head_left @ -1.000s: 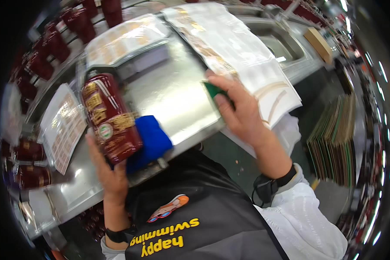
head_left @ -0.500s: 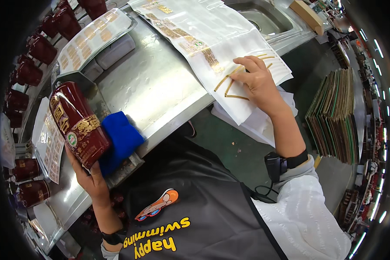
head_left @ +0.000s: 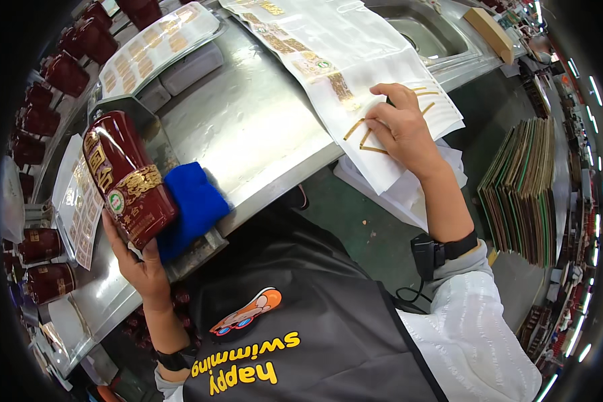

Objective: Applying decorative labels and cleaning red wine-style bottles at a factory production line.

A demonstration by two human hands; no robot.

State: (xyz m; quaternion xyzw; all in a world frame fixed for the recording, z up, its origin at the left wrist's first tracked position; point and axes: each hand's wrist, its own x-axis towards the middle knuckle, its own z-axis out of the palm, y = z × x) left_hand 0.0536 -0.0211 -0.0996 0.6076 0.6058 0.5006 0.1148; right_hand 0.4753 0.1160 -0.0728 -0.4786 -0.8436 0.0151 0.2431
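My left hand (head_left: 141,271) supports a dark red bottle (head_left: 130,184) with gold decoration near its base, fingers along one side and thumb at the bottom edge. The bottle leans at a slant, its lower end against a blue cloth (head_left: 193,204) on the metal table edge. On the right, my right hand (head_left: 409,134) is bent over a white sticker sheet (head_left: 355,53), thumb and finger brought down at the upper end of a gold strip sticker (head_left: 354,129). Several similar strips lie around it on the sheet. The fingertips' exact contact is partly hidden.
A sink (head_left: 422,30) is set into the metal table (head_left: 261,114). Another sticker sheet (head_left: 157,43) lies at the far left above grey boxes, and a further one (head_left: 80,201) near the bottle. Several red bottles (head_left: 67,74) line the left. Stacked boards (head_left: 519,191) stand at right.
The view has shifted slightly, so table, sheet and bottle appear a little to the right. My right fingers stay at the gold strips, slightly more bent; my left hand still supports the bottle.
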